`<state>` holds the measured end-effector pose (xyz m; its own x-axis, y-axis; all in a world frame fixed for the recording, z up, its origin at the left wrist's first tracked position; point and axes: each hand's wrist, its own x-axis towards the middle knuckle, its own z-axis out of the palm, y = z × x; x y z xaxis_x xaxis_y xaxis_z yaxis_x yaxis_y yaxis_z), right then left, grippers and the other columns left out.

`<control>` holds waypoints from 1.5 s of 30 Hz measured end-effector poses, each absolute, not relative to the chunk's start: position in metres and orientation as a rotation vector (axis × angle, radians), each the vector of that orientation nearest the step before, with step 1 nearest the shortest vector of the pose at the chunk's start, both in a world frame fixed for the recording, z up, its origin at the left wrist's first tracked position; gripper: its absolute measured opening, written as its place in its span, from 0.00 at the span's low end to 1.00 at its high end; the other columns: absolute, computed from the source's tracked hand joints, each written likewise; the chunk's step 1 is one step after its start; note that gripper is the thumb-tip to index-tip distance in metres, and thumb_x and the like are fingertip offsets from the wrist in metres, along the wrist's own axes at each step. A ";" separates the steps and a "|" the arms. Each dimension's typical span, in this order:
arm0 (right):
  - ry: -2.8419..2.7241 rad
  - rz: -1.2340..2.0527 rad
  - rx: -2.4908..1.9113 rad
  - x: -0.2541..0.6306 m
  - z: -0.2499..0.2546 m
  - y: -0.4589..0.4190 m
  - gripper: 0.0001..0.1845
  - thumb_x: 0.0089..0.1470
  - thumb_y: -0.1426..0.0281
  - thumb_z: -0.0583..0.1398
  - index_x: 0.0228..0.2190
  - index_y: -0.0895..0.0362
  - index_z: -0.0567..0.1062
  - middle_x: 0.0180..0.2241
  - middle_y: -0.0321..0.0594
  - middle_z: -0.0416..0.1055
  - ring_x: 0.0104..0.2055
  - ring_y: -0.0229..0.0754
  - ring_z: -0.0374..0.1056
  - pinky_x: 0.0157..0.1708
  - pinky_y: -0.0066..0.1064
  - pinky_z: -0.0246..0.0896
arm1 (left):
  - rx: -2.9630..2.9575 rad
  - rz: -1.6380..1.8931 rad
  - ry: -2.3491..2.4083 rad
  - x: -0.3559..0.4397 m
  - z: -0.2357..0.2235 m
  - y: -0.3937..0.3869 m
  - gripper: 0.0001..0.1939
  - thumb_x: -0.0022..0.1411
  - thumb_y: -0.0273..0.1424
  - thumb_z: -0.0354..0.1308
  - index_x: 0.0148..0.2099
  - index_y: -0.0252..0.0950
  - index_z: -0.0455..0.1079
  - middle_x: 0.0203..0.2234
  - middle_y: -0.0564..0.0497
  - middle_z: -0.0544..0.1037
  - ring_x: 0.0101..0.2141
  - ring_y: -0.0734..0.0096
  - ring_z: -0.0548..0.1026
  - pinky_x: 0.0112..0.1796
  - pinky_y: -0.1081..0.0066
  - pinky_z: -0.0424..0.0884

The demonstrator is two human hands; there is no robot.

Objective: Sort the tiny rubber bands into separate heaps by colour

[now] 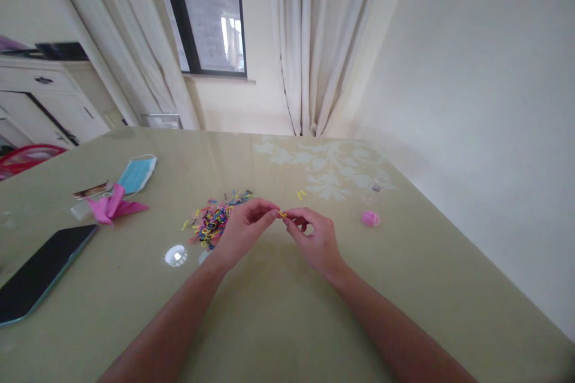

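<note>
My left hand (pixel 247 227) and my right hand (pixel 317 236) meet over the middle of the table, fingertips almost touching. Between them is a small yellow looped piece (pixel 283 214), pinched by thumb and finger on both sides. Its exact shape is too small to make out. Beside and partly behind my left hand lies a heap of small, many-coloured looped pieces (pixel 213 222). Two similar yellow pieces (pixel 301 194) lie apart on the table, just beyond my right hand. A small pink object (pixel 371 219) rests to the right of that hand.
On the left of the glossy table (pixel 278 323) are a dark phone or tablet (pixel 42 272), a pink folded-paper bird (pixel 114 206) and a blue face mask (pixel 138 175). A wall (pixel 485 131) borders the right edge. Curtains (pixel 309 42) hang behind.
</note>
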<state>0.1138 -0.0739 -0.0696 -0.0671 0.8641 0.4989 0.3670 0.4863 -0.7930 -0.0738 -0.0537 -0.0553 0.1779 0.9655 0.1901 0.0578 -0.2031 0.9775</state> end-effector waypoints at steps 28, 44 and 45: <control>-1.341 0.993 -0.944 0.129 -0.047 -0.080 0.14 0.50 0.61 0.75 0.37 0.51 0.83 0.32 0.40 0.84 0.33 0.47 0.82 0.31 0.35 0.80 | 1.649 1.242 0.889 -0.074 -0.049 -0.064 0.07 0.62 0.36 0.69 0.40 0.39 0.85 0.31 0.48 0.86 0.32 0.66 0.83 0.36 0.70 0.79; -1.546 0.741 -0.997 0.131 -0.051 -0.080 0.07 0.57 0.64 0.71 0.37 0.53 0.85 0.33 0.41 0.83 0.33 0.43 0.80 0.36 0.33 0.77 | 1.878 1.304 0.905 -0.071 -0.049 -0.066 0.07 0.69 0.33 0.65 0.43 0.38 0.83 0.34 0.48 0.85 0.35 0.67 0.81 0.39 0.71 0.77; -1.542 0.746 -1.008 0.131 -0.051 -0.080 0.07 0.57 0.64 0.71 0.36 0.53 0.85 0.33 0.41 0.84 0.33 0.43 0.79 0.36 0.33 0.77 | 1.859 1.315 0.898 -0.071 -0.048 -0.066 0.06 0.68 0.33 0.65 0.43 0.37 0.83 0.33 0.48 0.85 0.35 0.68 0.81 0.38 0.72 0.77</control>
<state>0.1311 -0.0797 -0.0507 -0.0439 0.8959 0.4422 0.2094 0.4410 -0.8727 -0.0710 -0.0659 -0.0484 0.2514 0.8362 0.4873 0.1491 -0.5310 0.8342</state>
